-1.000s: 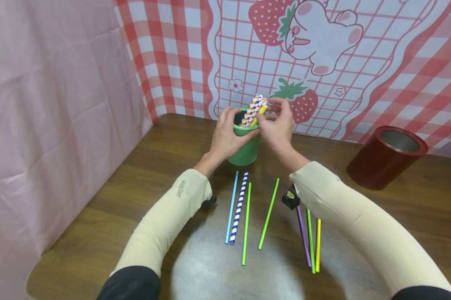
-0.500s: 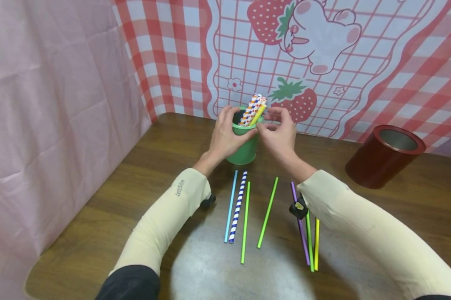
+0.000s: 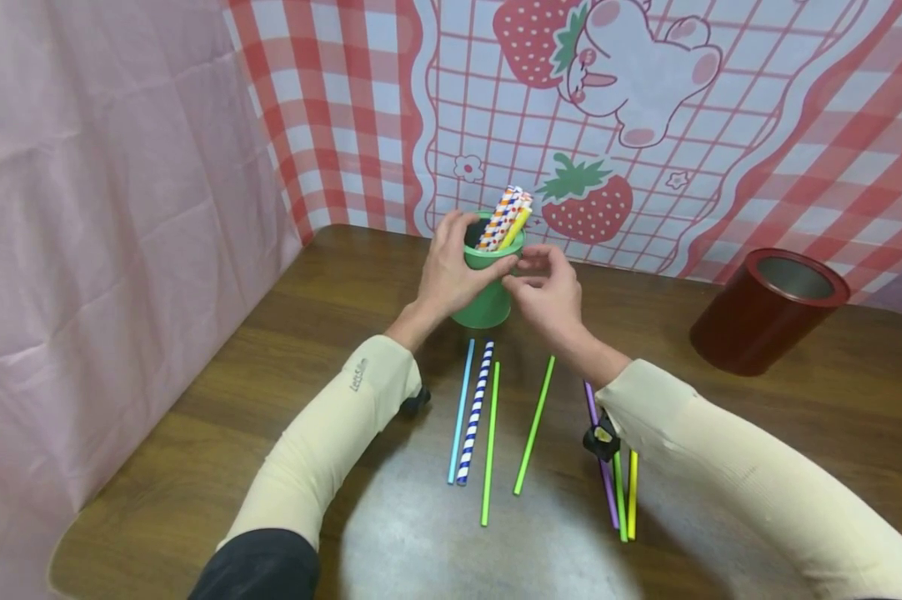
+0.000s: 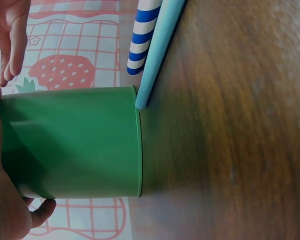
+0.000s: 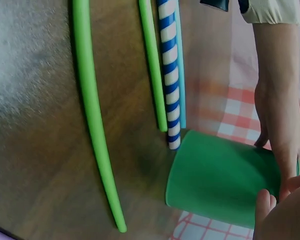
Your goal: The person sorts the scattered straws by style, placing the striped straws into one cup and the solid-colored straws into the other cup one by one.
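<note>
1. The left hand point(image 3: 451, 268) grasps the green cup point(image 3: 487, 307) near its rim, with the thumb across the front and fingers around the left side.

2. The right hand point(image 3: 552, 296) is just right of the cup, its fingers loosely bent and, as far as visible, holding nothing. Whether its fingertips touch the cup, I cannot tell.

3. What could go wrong, in my judgement: the straw bundle point(image 3: 501, 221) leans to the cup's right and rises well above it, so a bump from the right hand could tip the cup if the left grip becomes loose.

4. The cup stands upright on the wooden table point(image 3: 271, 375), plain and smooth, with a raised rim. The bundle inside it has spotted and striped patterns, plus plain yellow at the front.

5. On the cup's near side lie a light blue straw point(image 3: 462, 412), a blue-and-white striped straw point(image 3: 475, 414) and two green straws point(image 3: 490, 446). Farther to its right are purple, green and yellow ones, partly covered by the arm.

6. Well apart, right of the cup, is a dark red canister point(image 3: 747, 329). Behind the cup hangs a strawberry-printed cloth point(image 3: 481, 100).
</note>
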`<act>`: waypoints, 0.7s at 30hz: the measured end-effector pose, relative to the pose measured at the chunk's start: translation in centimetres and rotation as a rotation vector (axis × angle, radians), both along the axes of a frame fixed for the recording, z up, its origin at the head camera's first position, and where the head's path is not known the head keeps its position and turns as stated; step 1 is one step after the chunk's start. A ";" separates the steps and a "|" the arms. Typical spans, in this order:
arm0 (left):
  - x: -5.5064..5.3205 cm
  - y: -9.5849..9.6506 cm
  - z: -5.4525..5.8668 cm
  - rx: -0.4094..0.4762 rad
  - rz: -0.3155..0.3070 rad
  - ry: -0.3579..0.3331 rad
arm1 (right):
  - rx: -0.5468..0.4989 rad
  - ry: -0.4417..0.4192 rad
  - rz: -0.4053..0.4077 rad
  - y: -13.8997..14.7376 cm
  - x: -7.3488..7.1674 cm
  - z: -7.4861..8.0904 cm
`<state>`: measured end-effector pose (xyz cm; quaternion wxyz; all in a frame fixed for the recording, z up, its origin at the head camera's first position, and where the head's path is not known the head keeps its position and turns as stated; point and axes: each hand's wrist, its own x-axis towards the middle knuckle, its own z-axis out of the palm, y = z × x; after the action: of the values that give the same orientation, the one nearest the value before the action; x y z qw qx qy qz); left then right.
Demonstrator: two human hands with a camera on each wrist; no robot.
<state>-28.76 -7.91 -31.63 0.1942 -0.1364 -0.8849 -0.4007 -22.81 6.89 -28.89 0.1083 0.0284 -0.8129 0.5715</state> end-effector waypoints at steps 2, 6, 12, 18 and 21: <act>0.0 0.0 0.0 -0.001 -0.001 0.001 | -0.006 -0.017 0.007 -0.1 0.2 -0.3; 0.1 0.0 0.0 -0.004 -0.005 0.006 | 0.003 -0.063 0.017 -0.1 0.6 -0.9; 0.0 0.0 -0.2 0.000 -0.006 0.023 | 0.051 -0.136 0.049 -0.4 1.2 -1.9; 0.0 0.0 -0.1 -0.004 -0.003 0.023 | 0.084 -0.297 0.156 -0.6 2.1 -2.7; 0.0 -0.1 -0.1 -0.006 0.001 0.017 | 0.070 -0.389 0.207 -0.8 2.5 -2.9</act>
<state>-28.72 -7.97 -31.70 0.2017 -0.1397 -0.8845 -0.3969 -20.28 6.08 -31.82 -0.1109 0.0047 -0.8304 0.5459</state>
